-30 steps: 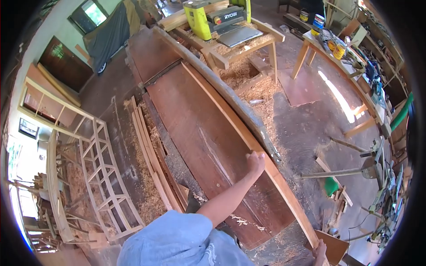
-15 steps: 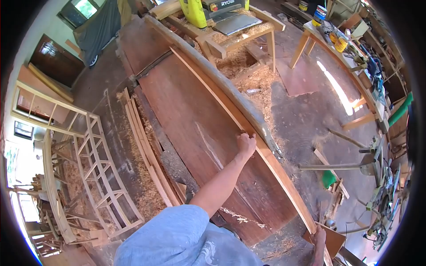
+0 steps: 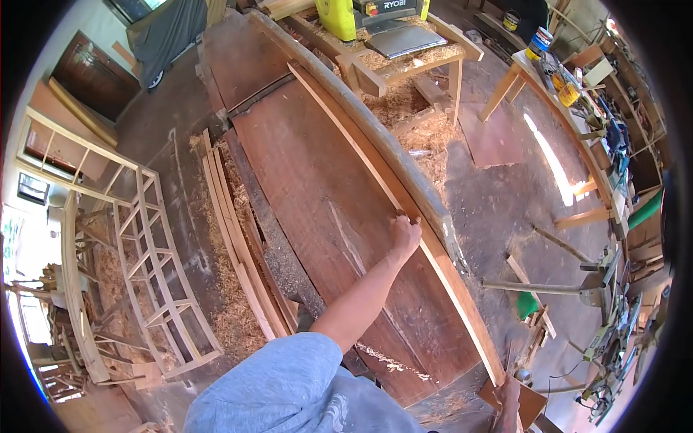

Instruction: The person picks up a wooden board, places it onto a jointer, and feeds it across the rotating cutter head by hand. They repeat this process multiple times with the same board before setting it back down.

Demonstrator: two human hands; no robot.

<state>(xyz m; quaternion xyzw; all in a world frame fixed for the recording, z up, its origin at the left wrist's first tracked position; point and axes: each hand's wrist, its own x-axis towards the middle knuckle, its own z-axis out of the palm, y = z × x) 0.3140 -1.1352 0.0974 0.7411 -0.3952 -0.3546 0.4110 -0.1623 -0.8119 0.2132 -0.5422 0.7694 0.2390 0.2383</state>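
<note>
A long, narrow wooden strip [image 3: 451,283] runs diagonally along the right side of a brown wooden bench top [image 3: 303,162]. My left hand [image 3: 406,232] is closed around the strip near its middle, thumb and fingers at its edges. Close to the strip's near end, at the lower right, my right hand [image 3: 508,395] grips it with curled fingers, partly in shadow. Small curled wood shavings [image 3: 393,363] lie on the bench top near my body.
Beyond the bench, a green Ryobi planer [image 3: 390,29] sits on a wooden stand amid shavings. Long boards [image 3: 227,224] lie to the left, near a wooden lattice frame [image 3: 155,263]. At right are a side table with cans [image 3: 540,42] and clamps [image 3: 588,281].
The view has tilted slightly, so the room sits a little lower at the top. Both hands keep their hold on the strip; the right hand appears slightly further left in view.
</note>
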